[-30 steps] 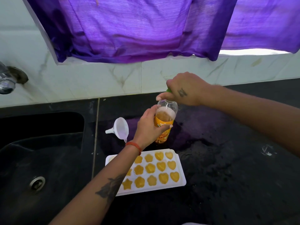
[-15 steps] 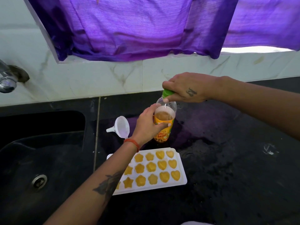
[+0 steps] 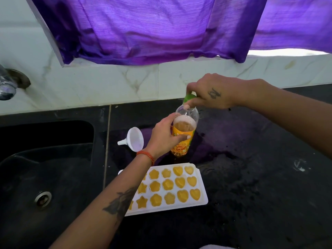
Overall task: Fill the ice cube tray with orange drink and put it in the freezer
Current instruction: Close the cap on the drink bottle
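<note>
A white ice cube tray (image 3: 202, 184) lies on the black counter, its heart, flower and star cells filled with orange drink. My left forearm hides the tray's left part. Behind the tray stands a clear bottle of orange drink (image 3: 185, 130), about half full. My left hand (image 3: 164, 138) grips the bottle's body. My right hand (image 3: 210, 94) pinches the green cap (image 3: 188, 97) on top of the bottle's neck.
A white funnel (image 3: 133, 139) lies on its side left of the bottle. A black sink (image 3: 45, 159) with a metal drain sits at the left, a tap (image 3: 7, 83) above it. The black counter (image 3: 260, 168) runs to the right. A purple curtain (image 3: 152, 27) hangs above.
My right hand has turned on the cap, so more of the green cap shows. The bottle and tray have stayed in place.
</note>
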A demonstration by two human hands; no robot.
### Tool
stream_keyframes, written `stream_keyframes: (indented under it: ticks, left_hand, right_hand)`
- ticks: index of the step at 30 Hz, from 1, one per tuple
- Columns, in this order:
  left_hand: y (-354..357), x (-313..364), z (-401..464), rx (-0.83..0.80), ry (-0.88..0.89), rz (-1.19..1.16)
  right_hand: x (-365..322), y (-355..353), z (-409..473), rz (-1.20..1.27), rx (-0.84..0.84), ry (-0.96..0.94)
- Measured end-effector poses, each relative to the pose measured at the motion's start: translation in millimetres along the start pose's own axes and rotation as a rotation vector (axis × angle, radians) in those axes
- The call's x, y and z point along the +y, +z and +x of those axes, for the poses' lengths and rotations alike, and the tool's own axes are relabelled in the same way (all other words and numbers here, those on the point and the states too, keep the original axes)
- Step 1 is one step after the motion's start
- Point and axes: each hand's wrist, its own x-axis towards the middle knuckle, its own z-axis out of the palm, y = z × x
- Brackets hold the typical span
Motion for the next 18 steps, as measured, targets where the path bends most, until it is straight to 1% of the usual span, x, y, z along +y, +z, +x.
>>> stream_keyframes:
  ticks: [2,8,11,13,16,18]
  left_hand:
    - [-0.4,-0.3,0.2,-0.002,-0.007,-0.009]
    - [-5.4,0.4,1.3,-0.043,-0.014,-0.022]
    - [-5.2,2.9,1.7,-0.058,-0.020,-0.024]
    - [-5.6,3.4,1.8,-0.066,-0.020,-0.025]
    - [-8.0,4.3,0.6,-0.082,-0.016,-0.030]
    - [-9.4,3.1,0.5,-0.093,-0.022,-0.038]
  right_hand:
    - [-1.5,1.9,3.7,-0.047,0.003,-0.010]
    - [-1.0,-2.6,-2.9,-0.085,0.019,-0.154]
    - [-0.4,-10.1,-3.5,0.007,-0.039,-0.117]
    - [-1.9,-12.5,-1.6,0.061,-0.041,-0.066]
    - [-6.5,-10.1,2.3,-0.005,-0.011,-0.091]
    - [-9.9,-16.1,1.2,-0.007,-0.024,-0.122]
